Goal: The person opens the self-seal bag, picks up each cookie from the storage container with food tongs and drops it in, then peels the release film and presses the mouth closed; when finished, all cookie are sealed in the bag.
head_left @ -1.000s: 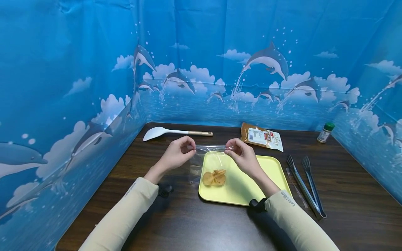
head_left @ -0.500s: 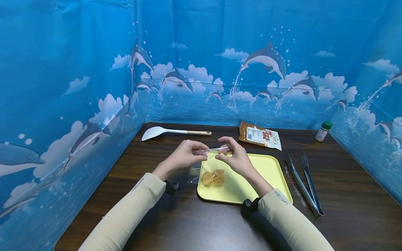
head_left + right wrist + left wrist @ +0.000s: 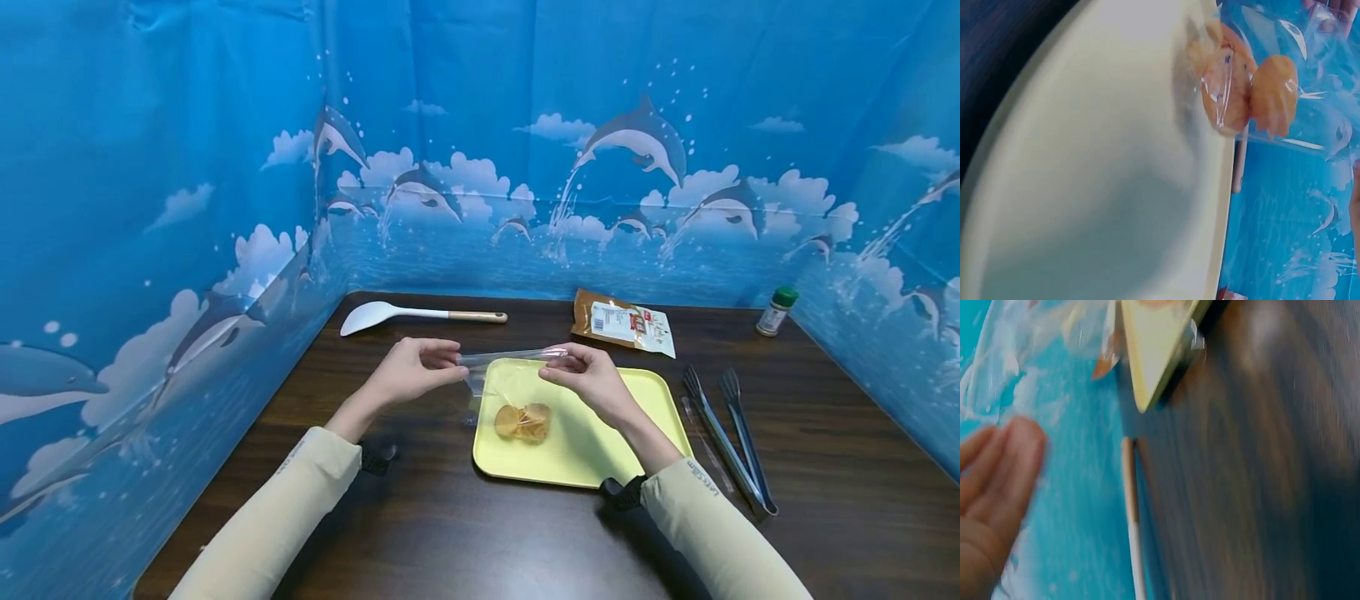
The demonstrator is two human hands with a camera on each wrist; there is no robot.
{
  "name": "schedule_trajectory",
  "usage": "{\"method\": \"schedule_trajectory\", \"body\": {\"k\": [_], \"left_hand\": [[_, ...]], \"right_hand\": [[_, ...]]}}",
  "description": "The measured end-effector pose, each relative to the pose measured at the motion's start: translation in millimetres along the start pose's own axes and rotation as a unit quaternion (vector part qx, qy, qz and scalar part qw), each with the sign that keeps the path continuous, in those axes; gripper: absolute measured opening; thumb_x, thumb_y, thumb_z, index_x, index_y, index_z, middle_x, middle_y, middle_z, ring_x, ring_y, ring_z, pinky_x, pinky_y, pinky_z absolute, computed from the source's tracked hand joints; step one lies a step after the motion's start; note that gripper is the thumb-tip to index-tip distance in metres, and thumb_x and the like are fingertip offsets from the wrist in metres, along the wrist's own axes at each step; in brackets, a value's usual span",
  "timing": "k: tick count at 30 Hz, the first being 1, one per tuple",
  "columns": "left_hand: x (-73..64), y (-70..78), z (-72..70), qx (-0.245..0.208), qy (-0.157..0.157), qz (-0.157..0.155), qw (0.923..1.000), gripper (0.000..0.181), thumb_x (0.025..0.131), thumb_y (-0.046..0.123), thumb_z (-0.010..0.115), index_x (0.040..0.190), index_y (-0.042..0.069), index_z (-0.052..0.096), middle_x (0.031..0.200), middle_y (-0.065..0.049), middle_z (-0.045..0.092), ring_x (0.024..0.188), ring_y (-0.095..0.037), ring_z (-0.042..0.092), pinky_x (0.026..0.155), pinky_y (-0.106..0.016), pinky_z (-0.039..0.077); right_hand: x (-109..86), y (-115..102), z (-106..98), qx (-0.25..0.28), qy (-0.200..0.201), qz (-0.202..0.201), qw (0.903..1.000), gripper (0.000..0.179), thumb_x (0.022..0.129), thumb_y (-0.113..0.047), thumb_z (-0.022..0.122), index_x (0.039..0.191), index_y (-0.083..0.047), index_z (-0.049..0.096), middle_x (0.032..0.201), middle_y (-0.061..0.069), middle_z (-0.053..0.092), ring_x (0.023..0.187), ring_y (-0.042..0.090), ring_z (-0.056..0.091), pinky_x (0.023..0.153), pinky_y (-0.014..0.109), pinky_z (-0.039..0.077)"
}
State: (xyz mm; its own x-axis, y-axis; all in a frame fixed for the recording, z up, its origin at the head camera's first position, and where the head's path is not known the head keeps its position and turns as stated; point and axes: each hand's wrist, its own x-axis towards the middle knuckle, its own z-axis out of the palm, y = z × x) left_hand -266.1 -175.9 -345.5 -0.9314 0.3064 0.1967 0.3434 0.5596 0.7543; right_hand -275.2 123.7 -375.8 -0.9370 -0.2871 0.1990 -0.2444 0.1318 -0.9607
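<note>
A clear plastic bag (image 3: 501, 358) with several potato chips (image 3: 523, 422) in its bottom hangs over the left part of a yellow tray (image 3: 585, 450). My right hand (image 3: 596, 383) pinches the bag's top edge at the right corner. At the bag's other corner is my left hand (image 3: 412, 367), thumb and fingers spread apart. In the left wrist view that hand (image 3: 997, 494) has its fingers extended, with a gap between them and the plastic. The right wrist view shows the chips (image 3: 1244, 94) inside the bag, beside the tray's rim (image 3: 1225, 206).
A white spatula (image 3: 369, 317) with a wooden handle lies at the back left. Behind the tray is a brown and white food pouch (image 3: 622, 323). Metal tongs (image 3: 720, 442) lie to the right of the tray, and a green-capped shaker bottle (image 3: 776, 315) stands farther back.
The hands came together at the bag's mouth, then moved apart again. My left hand has moved left and its fingers have come off the plastic. The bag's chips have shifted slightly right.
</note>
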Motion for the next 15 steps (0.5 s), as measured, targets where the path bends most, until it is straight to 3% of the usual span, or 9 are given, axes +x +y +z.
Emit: {"method": "schedule_trajectory", "body": {"k": [3,7,11,15], "left_hand": [[6.4,3.4,14.4,0.006,0.000,-0.005,1.0000,0.036,0.087,0.026,0.074,0.117,0.007,0.069,0.110,-0.007,0.072,0.098,-0.021,0.069,0.080,-0.037,0.057],[10.9,2.5,28.2,-0.033,0.008,-0.001,0.9994,0.020,0.089,0.014,0.072,0.106,0.005,0.070,0.102,-0.009,0.072,0.089,-0.019,0.069,0.076,-0.034,0.057],[8.1,6.5,27.9,-0.074,0.017,0.010,0.9970,0.019,0.090,0.006,0.069,0.109,0.002,0.068,0.098,-0.012,0.071,0.083,-0.017,0.070,0.073,-0.033,0.058],[5.7,19.9,16.4,-0.087,0.037,0.047,0.9944,0.025,0.091,-0.001,0.064,0.116,0.000,0.066,0.093,-0.015,0.071,0.079,-0.020,0.071,0.071,-0.035,0.059]], "right_hand": [[-1.5,0,-2,0.002,-0.001,-0.005,1.0000,0.034,0.091,-0.012,0.068,0.120,0.004,0.063,0.117,0.018,0.066,0.103,0.017,0.066,0.097,0.040,0.050],[-4.4,4,-5,0.003,0.012,0.009,0.9999,0.028,0.095,-0.009,0.061,0.120,0.005,0.064,0.105,0.011,0.068,0.097,0.019,0.064,0.097,0.047,0.049],[-5.3,6,-4,0.047,0.031,0.025,0.9981,0.030,0.095,-0.004,0.061,0.121,0.012,0.061,0.098,0.005,0.070,0.087,0.011,0.066,0.089,0.039,0.056],[-6.1,2,0,0.088,0.040,0.017,0.9952,0.031,0.092,0.000,0.063,0.120,0.014,0.060,0.098,0.005,0.073,0.084,0.009,0.069,0.082,0.031,0.058]]}}
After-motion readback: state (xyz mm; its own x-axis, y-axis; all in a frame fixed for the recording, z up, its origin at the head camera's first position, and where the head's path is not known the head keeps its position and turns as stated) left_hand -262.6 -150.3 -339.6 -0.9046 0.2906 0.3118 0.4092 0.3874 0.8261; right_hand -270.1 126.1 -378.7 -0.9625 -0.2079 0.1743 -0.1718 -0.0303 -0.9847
